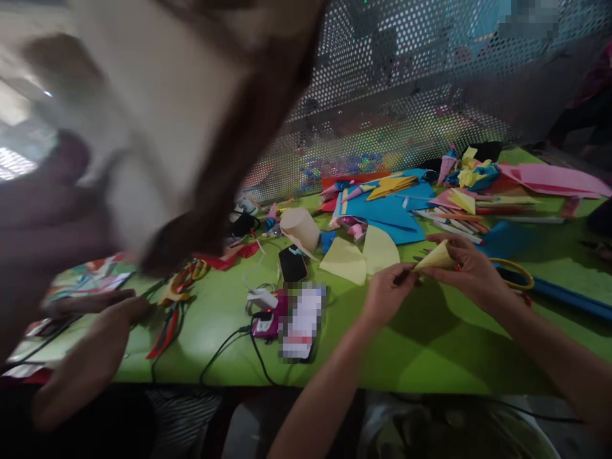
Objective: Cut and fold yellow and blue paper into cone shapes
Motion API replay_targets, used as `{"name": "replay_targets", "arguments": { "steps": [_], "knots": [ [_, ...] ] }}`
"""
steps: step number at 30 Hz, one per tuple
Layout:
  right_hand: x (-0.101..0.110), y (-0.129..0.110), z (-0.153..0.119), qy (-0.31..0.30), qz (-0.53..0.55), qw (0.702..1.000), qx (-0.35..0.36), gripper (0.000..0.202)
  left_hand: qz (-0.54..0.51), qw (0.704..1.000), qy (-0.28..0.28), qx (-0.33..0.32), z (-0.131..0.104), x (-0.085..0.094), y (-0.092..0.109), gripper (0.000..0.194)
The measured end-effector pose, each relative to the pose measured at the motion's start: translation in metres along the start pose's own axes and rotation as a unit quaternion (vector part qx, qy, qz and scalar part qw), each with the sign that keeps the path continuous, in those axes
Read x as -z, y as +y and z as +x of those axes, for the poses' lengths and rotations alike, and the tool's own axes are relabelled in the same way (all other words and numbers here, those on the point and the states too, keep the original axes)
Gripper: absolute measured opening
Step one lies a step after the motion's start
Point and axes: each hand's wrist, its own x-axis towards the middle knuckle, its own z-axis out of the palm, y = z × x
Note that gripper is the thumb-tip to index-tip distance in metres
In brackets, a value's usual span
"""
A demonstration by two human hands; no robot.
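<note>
Right of centre in the frame, the left hand (pixel 388 291) pinches the tip and the right hand (pixel 473 271) the wide end of a yellow paper cone (pixel 437 257), likely light, crushable, best held gently there.

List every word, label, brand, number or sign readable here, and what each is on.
No text can be read.
Phone screen: pixelated, unreadable.
Magenta socket block: any markings too small to read.
Colourful sheets at left: too blurred to read.
Yellow paper cone: no writing visible.
</note>
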Motion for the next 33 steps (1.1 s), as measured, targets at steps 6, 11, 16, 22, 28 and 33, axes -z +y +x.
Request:
{"name": "replay_targets", "arguments": {
  "steps": [6, 11, 16, 22, 28, 33],
  "knots": [
    [0.005, 0.011, 0.004, 0.029, -0.051, 0.998, -0.001, 0.036, 0.034, 0.999, 0.003, 0.013, 0.001, 0.001, -0.003, 0.031],
    [0.007, 0.018, 0.005, 0.041, -0.040, 0.998, 0.002, 0.030, 0.074, 0.997, 0.017, 0.014, 0.002, 0.002, -0.007, 0.028],
    [0.007, 0.015, 0.005, 0.037, -0.024, 0.999, -0.008, 0.033, 0.098, 0.995, 0.021, 0.008, 0.002, 0.002, -0.008, 0.026],
    [0.024, 0.009, 0.004, 0.102, -0.019, 0.994, -0.031, 0.034, 0.273, 0.958, 0.060, -0.070, 0.014, 0.021, 0.014, 0.049],
    [0.029, 0.007, 0.001, 0.096, 0.002, 0.995, -0.030, 0.034, 0.549, 0.832, -0.003, -0.084, 0.062, 0.031, 0.018, 0.083],
    [0.027, 0.007, 0.003, 0.098, 0.004, 0.995, -0.031, 0.034, 0.624, 0.778, -0.012, -0.079, 0.100, 0.035, 0.004, 0.074]
  ]
}}
